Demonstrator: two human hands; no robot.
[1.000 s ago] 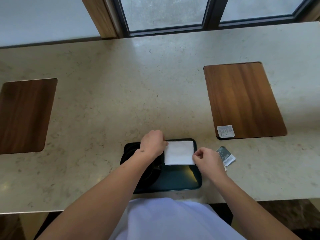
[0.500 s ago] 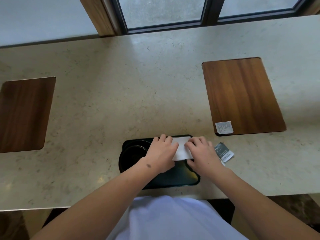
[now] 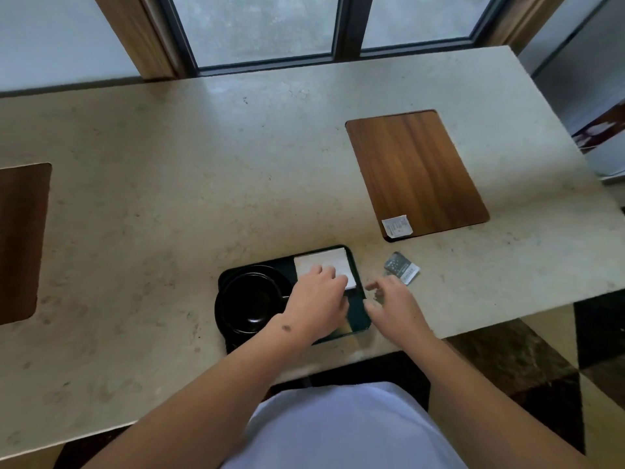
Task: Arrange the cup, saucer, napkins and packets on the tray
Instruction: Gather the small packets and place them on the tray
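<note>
A dark tray (image 3: 359, 319) lies at the near edge of the stone counter. On its left part a black cup (image 3: 252, 299) stands on a black saucer (image 3: 225, 319). A white napkin (image 3: 324, 264) lies flat in the tray's far right corner. My left hand (image 3: 316, 304) rests flat on the napkin's near part, fingers spread. My right hand (image 3: 394, 308) hovers just right of the tray with its fingers apart and nothing in it. A grey packet (image 3: 401, 267) lies on the counter beyond that hand. A white packet (image 3: 396, 226) sits on the near corner of a wooden mat.
A wooden mat (image 3: 416, 172) lies at the right of the counter, another wooden mat (image 3: 20, 242) at the left edge. Windows run along the far side. The counter's right end is close to the packets.
My right hand has come off the napkin and shifted right, off the tray, toward the grey packet. My left hand stays pressed on the napkin. The view has swung to the right.
</note>
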